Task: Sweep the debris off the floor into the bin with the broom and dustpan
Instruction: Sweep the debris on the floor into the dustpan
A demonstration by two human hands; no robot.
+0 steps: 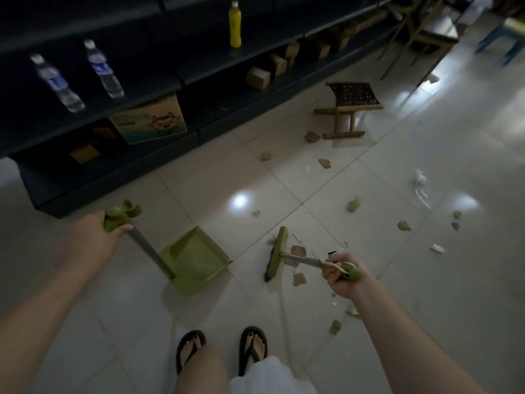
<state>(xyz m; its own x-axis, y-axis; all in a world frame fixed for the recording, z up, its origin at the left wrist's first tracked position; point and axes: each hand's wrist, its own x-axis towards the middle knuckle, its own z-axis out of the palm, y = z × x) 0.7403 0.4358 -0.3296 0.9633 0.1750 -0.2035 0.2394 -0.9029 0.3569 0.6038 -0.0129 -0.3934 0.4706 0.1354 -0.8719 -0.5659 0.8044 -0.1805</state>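
Sandals (pixel 255 356) sit close behind. Left hand (pixel 96 237) grips the dustpan (pixel 196 260) handle, right hand (pixel 341 280) grips the broom (pixel 277 254) — a hard flick could scatter debris (pixel 299 279) past the pan.

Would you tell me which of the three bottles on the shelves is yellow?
The white-capped yellow bottle farthest right; the left water bottle and the middle water bottle are clear with blue labels.

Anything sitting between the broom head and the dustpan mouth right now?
Nothing visible. Only bare tile separates the broom head from the dustpan lip. Most nearby debris scraps lie on the broom's far side, toward the right hand; the left hand holds the dustpan handle.
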